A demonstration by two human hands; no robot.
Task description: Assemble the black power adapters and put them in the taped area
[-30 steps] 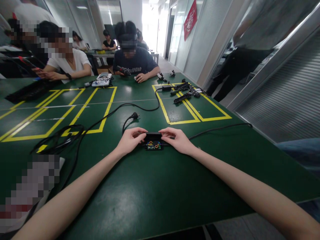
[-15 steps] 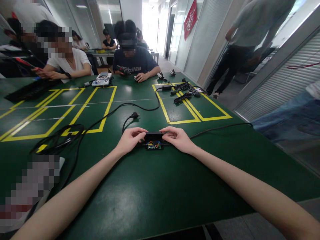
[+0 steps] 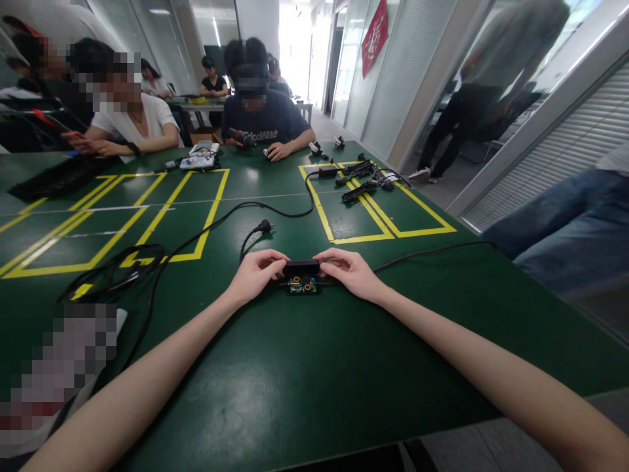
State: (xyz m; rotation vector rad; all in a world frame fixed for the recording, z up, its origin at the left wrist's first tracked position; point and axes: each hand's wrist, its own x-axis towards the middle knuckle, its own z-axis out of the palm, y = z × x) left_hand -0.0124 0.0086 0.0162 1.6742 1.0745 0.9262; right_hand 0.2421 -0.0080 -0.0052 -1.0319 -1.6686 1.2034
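Adapter box [image 3: 302,275] is set on the green table [image 3: 295,393], centre-front, gripped at both ends: left hand [image 3: 255,275] is pinched on the left end, right hand [image 3: 351,274] on the right. Black cover [image 3: 301,266] is seen over the far half; circuit board [image 3: 302,286] is exposed on the near half. Judged part-way: housing not fully closed. Cable [image 3: 422,252] is run off right.

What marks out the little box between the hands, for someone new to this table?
On the green table, go to the near side, short of the yellow tape squares. The left hand and right hand pinch the ends of a small black box. Unlike the other black gear, it shows orange and green parts.
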